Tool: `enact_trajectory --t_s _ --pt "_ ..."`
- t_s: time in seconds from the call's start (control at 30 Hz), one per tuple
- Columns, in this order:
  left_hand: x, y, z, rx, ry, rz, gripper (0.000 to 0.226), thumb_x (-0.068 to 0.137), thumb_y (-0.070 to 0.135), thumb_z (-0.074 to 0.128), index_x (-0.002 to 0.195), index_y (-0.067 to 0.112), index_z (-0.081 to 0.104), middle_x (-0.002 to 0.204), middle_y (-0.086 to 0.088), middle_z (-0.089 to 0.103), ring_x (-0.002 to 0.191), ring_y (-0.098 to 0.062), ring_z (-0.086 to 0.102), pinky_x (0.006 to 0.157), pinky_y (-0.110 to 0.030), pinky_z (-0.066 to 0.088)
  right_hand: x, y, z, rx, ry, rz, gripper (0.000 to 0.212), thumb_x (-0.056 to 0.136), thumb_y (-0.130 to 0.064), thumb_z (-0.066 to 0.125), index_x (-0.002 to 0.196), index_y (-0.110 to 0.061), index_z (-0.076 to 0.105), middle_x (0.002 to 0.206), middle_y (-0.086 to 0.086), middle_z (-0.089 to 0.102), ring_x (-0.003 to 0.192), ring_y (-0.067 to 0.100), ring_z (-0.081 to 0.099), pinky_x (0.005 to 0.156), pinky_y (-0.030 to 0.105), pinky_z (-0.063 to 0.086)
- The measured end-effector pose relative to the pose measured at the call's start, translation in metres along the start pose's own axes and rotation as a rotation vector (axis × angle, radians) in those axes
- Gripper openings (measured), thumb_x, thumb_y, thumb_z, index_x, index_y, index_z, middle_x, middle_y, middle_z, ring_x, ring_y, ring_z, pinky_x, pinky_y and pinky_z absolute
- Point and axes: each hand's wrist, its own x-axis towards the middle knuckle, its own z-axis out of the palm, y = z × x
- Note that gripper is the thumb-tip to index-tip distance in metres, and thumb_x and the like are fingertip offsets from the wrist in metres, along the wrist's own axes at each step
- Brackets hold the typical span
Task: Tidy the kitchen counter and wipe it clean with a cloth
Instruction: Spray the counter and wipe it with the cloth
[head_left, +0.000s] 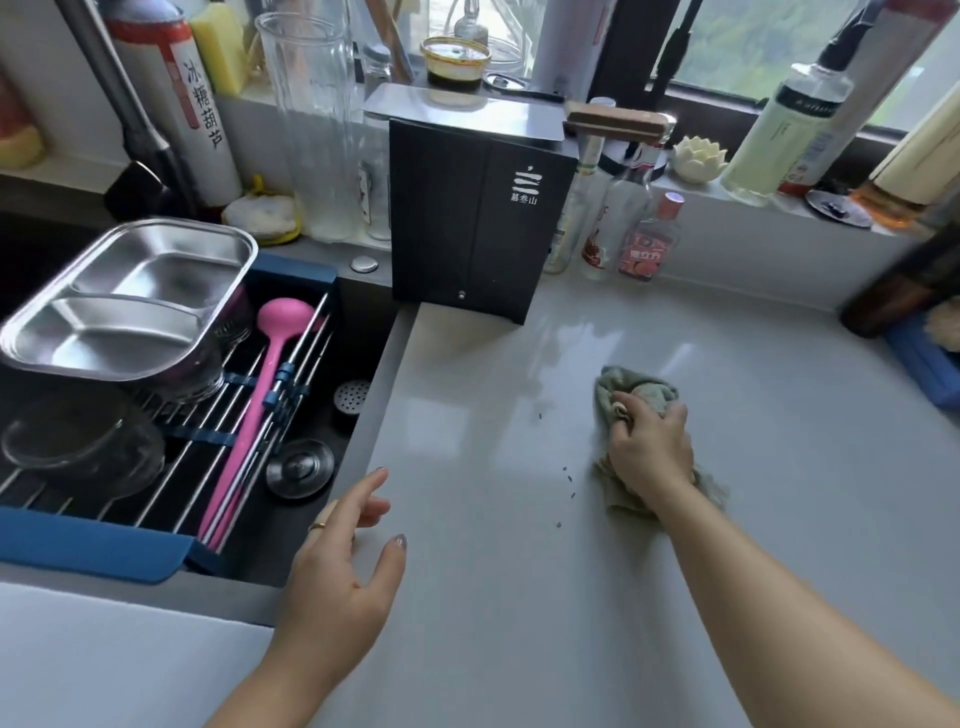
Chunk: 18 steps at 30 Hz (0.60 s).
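A crumpled grey-green cloth (641, 391) lies on the pale grey counter (493, 597), right of centre. My right hand (649, 452) presses down on it, fingers closed over the fabric. A few small dark crumbs (566, 480) dot the counter just left of the cloth. My left hand (348, 561) hovers over the counter's left edge beside the sink, fingers apart, holding nothing.
A black box (478, 218) stands at the back of the counter, bottles (618, 218) to its right. The black sink (332, 415) on the left holds a rack with a steel tray (130, 301), a pink ladle (265, 405) and a glass bowl (78, 441). A blue object (930, 364) sits at the far right.
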Motion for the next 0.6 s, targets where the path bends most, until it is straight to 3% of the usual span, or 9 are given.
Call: enact_trajectory --t_s 0.17,0.33,0.47,0.6 --pt "0.000 -0.005 -0.007 -0.004 0.021 -0.024 0.053 0.081 0.003 0.059 0.115 0.040 0.043 0.101 0.012 0.057 0.101 -0.003 0.052 0.087 -0.023 0.037 -0.040 -0.047 0.035 -0.036 -0.061 -0.275 0.037 0.086 -0.025 0.046 0.121 -0.032 0.054 0.132 0.017 0.034 0.106 0.041 0.047 0.093 0.044 0.041" --pt "0.000 -0.006 -0.012 -0.011 0.024 -0.055 0.052 0.080 0.003 0.060 0.115 0.039 0.045 0.101 0.011 0.057 0.098 -0.005 0.053 0.088 -0.028 0.039 -0.069 -0.072 0.045 0.025 -0.131 -0.388 0.036 0.087 -0.022 0.045 0.121 -0.029 0.055 0.132 0.015 0.036 0.105 0.039 0.046 0.092 0.041 0.042" --pt "0.000 -0.007 -0.020 0.009 0.022 -0.041 0.054 0.080 0.003 0.061 0.113 0.042 0.044 0.101 0.013 0.056 0.098 -0.004 0.052 0.086 -0.026 0.038 -0.065 -0.053 0.020 0.212 0.019 -0.242 0.035 0.087 -0.020 0.047 0.119 -0.028 0.057 0.121 0.013 0.041 0.101 0.035 0.052 0.089 0.033 0.042" --pt "0.004 -0.019 -0.033 0.064 -0.009 -0.042 0.055 0.080 0.007 0.062 0.121 0.037 0.043 0.102 0.016 0.053 0.095 -0.005 0.051 0.078 -0.022 0.038 -0.075 -0.007 0.006 0.102 0.135 0.057 0.037 0.087 -0.018 0.048 0.123 -0.022 0.056 0.124 0.024 0.039 0.105 0.044 0.050 0.096 0.040 0.040"
